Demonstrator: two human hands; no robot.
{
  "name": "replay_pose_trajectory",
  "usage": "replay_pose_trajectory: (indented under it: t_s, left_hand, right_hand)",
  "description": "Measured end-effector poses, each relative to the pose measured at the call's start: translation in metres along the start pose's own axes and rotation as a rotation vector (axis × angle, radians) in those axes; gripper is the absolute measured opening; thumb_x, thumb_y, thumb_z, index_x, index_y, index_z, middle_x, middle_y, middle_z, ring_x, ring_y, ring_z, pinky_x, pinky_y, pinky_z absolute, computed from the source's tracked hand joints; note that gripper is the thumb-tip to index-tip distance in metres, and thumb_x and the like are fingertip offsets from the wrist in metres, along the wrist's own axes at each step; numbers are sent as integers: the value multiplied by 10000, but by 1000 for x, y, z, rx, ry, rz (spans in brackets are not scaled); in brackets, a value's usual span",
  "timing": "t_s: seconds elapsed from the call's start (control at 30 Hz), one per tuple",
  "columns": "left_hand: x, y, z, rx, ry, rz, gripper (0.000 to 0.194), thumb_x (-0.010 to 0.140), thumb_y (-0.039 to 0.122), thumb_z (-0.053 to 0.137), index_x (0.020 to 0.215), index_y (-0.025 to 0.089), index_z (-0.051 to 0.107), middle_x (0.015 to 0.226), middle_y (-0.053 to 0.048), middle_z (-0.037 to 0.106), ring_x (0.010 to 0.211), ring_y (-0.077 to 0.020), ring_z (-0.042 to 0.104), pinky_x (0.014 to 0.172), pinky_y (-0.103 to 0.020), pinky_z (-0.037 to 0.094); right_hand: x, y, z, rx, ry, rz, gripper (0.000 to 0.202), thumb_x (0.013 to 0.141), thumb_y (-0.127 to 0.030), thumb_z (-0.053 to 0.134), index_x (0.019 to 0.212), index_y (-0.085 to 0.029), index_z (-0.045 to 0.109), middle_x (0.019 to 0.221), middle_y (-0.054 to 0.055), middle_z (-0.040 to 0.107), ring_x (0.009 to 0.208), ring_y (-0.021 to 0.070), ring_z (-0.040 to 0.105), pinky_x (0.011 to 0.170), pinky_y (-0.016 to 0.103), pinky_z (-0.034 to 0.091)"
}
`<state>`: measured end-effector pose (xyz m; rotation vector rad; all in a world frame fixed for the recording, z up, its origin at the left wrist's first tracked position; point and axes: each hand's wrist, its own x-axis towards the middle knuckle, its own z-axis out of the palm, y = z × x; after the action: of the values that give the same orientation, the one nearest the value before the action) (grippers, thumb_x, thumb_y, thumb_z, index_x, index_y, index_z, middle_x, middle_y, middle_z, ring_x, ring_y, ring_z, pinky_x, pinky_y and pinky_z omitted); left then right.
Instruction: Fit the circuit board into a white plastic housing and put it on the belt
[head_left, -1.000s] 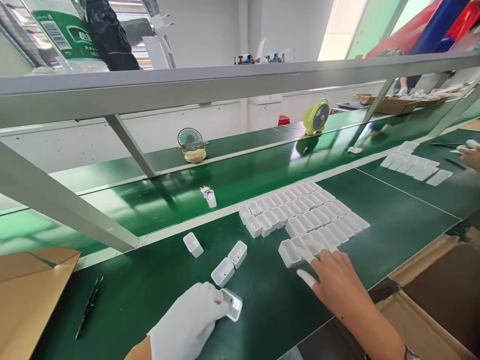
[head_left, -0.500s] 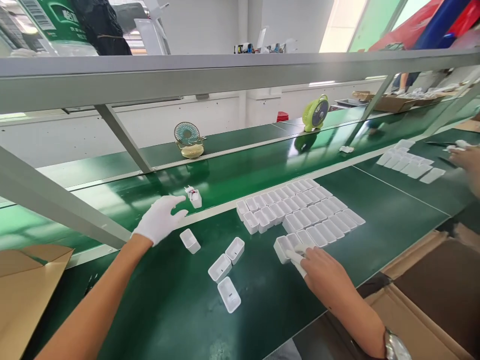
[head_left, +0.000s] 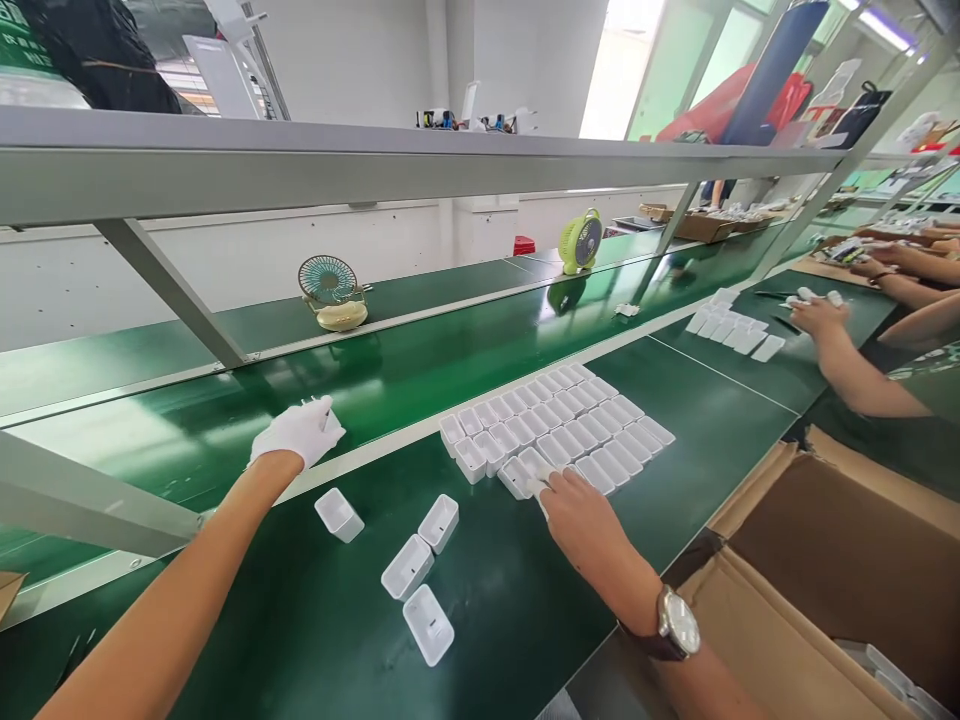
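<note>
Closing over a small white plug part on the glossy green conveyor belt, the white-gloved left hand. Bare right hand, watch on its wrist, fingertips on the block of white plastic shells; whether it grips one, cannot tell. Four loose white shells lie between.
</note>
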<state>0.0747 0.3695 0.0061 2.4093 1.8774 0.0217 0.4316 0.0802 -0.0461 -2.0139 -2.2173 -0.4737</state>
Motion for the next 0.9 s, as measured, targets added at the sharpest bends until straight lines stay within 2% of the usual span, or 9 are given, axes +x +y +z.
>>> replay_pose_trajectory:
  t_s: [0.07,0.13,0.17,0.27,0.37,0.47,0.6,0.77,0.9]
  left_hand:
    - [-27,8,-20,43,41,-27,479,916,526,477,1163,164,671,969,-142,678,865,-308,636,761,-396,485]
    - [-64,23,-36,-79,83,92,509,944,529,462,1286,195,636,991,-97,687,938,-276,635,845,-371,490]
    - [-84,32,-42,-169,45,149,552,937,545,489,1364,212,598,1013,-76,697,954,-257,640,875,-350,495]
    - [-142,63,-44,-310,-276,275,574,928,575,522,1434,311,572,1075,-28,710,893,-209,675,797,-297,534]
    - [-176,88,-31,-213,-372,344,594,905,514,563,1457,294,562,1217,-62,693,998,-246,689,857,-340,537]
    - [-186,100,-17,-134,-419,285,606,883,478,585,1439,236,576,1204,-102,713,1031,-298,697,854,-388,534]
    - [-188,105,-10,-178,-422,217,552,908,439,542,1430,263,566,1237,-83,719,1089,-304,692,921,-415,514]
    - [-191,116,2,-354,-364,206,561,949,446,482,1443,183,531,1121,-81,731,988,-247,701,915,-369,513]
    - [-200,124,14,-553,-331,157,612,924,477,541,1454,175,485,1030,-44,696,915,-206,675,876,-338,530]
  right_hand:
    - [1,1,0,-1,-4,38,307,773,96,557,694,-198,601,784,70,631,738,219,572,663,354,429]
    - [-3,-1,-2,22,5,47,313,788,80,543,658,-201,585,764,74,614,713,213,560,650,348,440]
    - [-5,-4,-3,51,24,40,317,813,58,535,640,-203,579,749,76,604,699,210,552,636,345,444]
    - [-9,-22,-9,231,131,-58,319,940,-58,498,697,-207,641,833,96,638,819,227,600,715,360,509]
    - [-2,-49,-11,389,138,-258,278,966,-92,492,809,-216,685,966,91,675,955,227,611,840,375,518]
    - [11,-72,-9,357,37,-360,238,870,-22,538,741,-203,623,829,62,651,788,204,572,744,353,471]
    - [20,-81,-5,270,20,-364,201,810,2,580,751,-189,569,804,63,630,779,202,553,717,344,394]
    - [14,-85,-5,247,71,-201,223,807,4,555,704,-194,547,729,62,629,691,193,556,678,349,336]
    - [14,-95,-9,289,-13,-64,221,826,-12,549,709,-199,568,726,52,658,641,179,584,613,325,315]
